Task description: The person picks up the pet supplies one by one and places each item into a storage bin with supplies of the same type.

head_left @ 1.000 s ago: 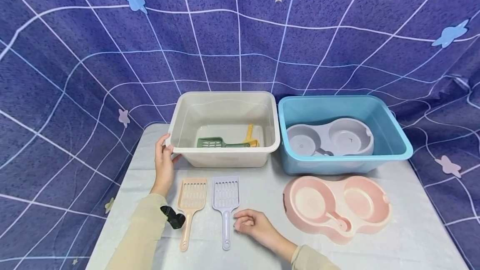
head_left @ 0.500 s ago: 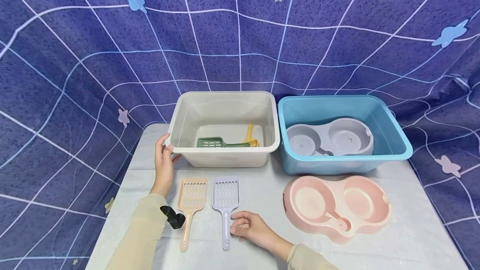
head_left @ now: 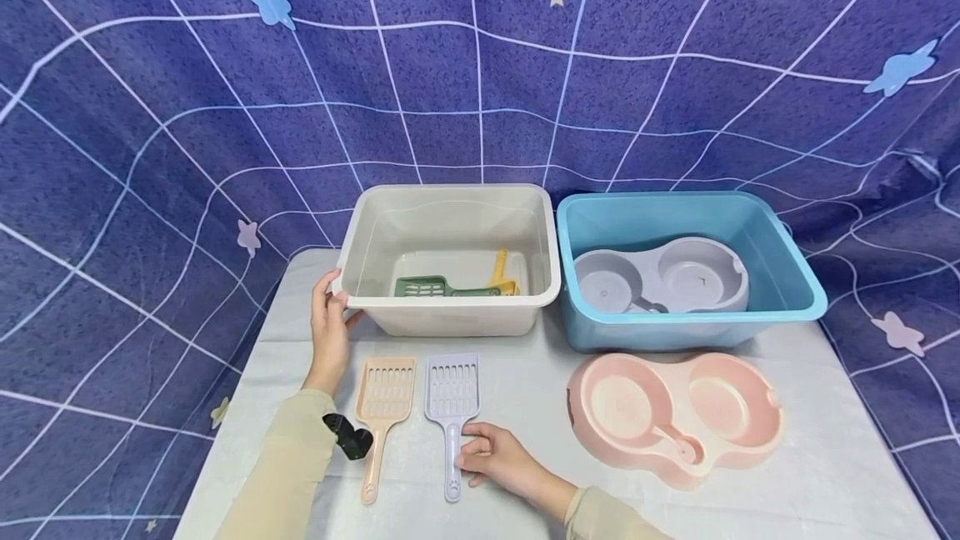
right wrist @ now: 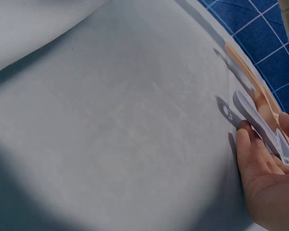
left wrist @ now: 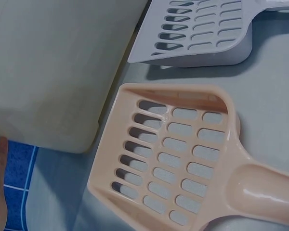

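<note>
In the head view, my left hand (head_left: pixel 328 336) holds the front left corner of the beige litter box (head_left: pixel 450 322) at its rim; fingertips are partly hidden. My right hand (head_left: pixel 501 463) is at the right side of the handle of a lavender litter scoop (head_left: pixel 452 423), which lies flat. In the right wrist view its fingers (right wrist: pixel 250 149) lie along the handle, the thumb apart. Left of that scoop lies a peach litter scoop (head_left: pixel 384 394), close below the left hand in the left wrist view. Inside the box are a green scoop (head_left: pixel 431 286) and a yellow scoop (head_left: pixel 501 273).
To the right of the beige box stands a blue litter box (head_left: pixel 690 332) holding a grey double pet bowl (head_left: pixel 648 269). A pink double pet bowl (head_left: pixel 678 407) lies in front of it. The table has a pale cloth (head_left: pixel 532 390), with a blue patterned curtain (head_left: pixel 480 65) behind.
My right hand has moved a little left, from beside the lavender scoop's handle up to it. The left hand stays at the beige litter box, and the scoops lie where they were.
</note>
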The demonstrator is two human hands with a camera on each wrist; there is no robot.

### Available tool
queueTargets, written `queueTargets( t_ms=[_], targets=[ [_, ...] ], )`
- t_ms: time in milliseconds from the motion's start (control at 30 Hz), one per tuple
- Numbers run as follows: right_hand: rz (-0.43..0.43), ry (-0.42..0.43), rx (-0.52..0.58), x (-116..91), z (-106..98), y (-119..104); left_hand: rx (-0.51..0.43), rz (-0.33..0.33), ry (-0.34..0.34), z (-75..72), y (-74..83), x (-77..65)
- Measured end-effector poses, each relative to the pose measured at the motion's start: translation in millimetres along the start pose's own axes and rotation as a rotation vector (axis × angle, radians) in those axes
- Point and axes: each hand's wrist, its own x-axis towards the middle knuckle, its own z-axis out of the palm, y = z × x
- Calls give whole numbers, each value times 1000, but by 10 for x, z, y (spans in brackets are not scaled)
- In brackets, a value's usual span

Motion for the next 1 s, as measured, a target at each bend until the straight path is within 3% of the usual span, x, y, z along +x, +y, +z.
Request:
queueTargets(
  t_ms=[367, 667, 1000],
  targets=[
    [2, 8, 6, -8, 15, -14, 10, -3, -7, -3, -10, -1],
    [-56, 15, 57, -20, -6, -34, 31, 6, -3, 3, -7, 3],
    [-74, 25, 8, -65, -12, -108, 39, 9, -5, -2, -9, -1]
  ],
)
